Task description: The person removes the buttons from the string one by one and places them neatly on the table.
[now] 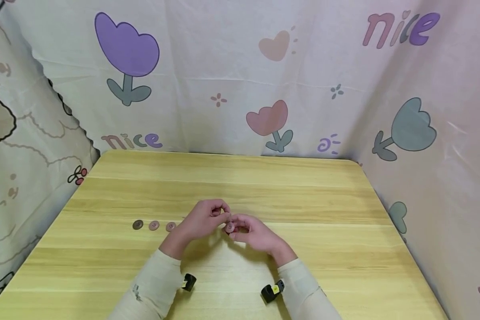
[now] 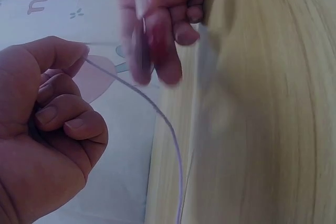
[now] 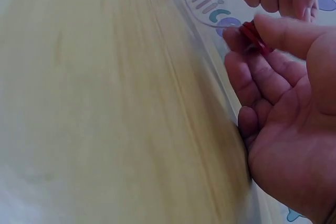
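Observation:
My left hand [image 1: 206,218] pinches the end of a thin lilac cord [image 2: 157,109] between thumb and forefinger; its other fingers are curled. From there the cord arcs down over the wooden table. Close beside it, my right hand [image 1: 258,234] holds a pinkish-brown button [image 1: 230,227] together with something red [image 3: 254,36], between thumb and fingers. The red piece is blurred in the left wrist view, and fingers cover part of it. In the right wrist view the cord runs up to the red piece. I cannot tell whether it passes through the button.
Left of my hands lie a dark button [image 1: 138,225], a pinkish button [image 1: 154,226] and another pinkish button [image 1: 170,226], in a row on the wooden table [image 1: 304,191]. A printed cloth [image 1: 208,53] hangs behind the table and along its sides.

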A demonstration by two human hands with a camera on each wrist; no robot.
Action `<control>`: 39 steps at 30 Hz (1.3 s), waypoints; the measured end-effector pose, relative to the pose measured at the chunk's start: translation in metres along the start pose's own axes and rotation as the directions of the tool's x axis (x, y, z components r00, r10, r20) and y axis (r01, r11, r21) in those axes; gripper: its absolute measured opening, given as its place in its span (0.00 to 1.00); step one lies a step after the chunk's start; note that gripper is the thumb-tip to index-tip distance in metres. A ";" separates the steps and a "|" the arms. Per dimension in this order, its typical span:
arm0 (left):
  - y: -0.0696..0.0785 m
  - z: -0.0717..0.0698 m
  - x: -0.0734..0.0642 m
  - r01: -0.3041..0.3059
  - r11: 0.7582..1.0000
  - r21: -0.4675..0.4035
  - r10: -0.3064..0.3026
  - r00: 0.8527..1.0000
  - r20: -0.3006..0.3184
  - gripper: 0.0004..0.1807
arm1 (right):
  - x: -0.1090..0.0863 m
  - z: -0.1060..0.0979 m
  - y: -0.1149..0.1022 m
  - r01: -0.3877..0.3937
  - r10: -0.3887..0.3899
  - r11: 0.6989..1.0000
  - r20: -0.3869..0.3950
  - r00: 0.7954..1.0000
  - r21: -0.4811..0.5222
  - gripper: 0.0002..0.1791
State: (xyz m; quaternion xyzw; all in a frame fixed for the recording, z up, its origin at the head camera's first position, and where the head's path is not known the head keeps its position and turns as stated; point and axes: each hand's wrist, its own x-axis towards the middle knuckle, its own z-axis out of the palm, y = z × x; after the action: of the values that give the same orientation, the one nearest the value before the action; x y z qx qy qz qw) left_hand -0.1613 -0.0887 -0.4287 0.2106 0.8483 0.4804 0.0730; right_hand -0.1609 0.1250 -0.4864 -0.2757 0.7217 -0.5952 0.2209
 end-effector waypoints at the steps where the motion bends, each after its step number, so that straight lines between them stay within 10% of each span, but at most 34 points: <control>1: 0.000 0.000 0.000 0.004 1.000 0.003 -0.004 1.000 -0.002 0.03 | 0.000 -0.001 0.000 -0.004 0.004 1.000 0.007 1.000 0.014 0.22; 30: -0.014 -0.004 -0.005 0.054 0.998 -0.018 -0.055 0.996 -0.072 0.04 | 0.001 -0.001 0.002 -0.017 0.026 0.994 -0.076 0.997 0.111 0.12; 39: -0.016 0.000 -0.007 0.096 0.982 -0.161 -0.093 0.995 0.023 0.05 | 0.001 -0.001 0.001 -0.004 0.012 0.996 -0.098 0.995 0.085 0.12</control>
State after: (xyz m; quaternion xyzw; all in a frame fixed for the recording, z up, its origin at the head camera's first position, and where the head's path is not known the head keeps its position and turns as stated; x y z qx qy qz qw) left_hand -0.1597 -0.0991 -0.4429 0.1672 0.8149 0.5421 0.1191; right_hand -0.1625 0.1260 -0.4875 -0.2337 0.7071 -0.6371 0.1990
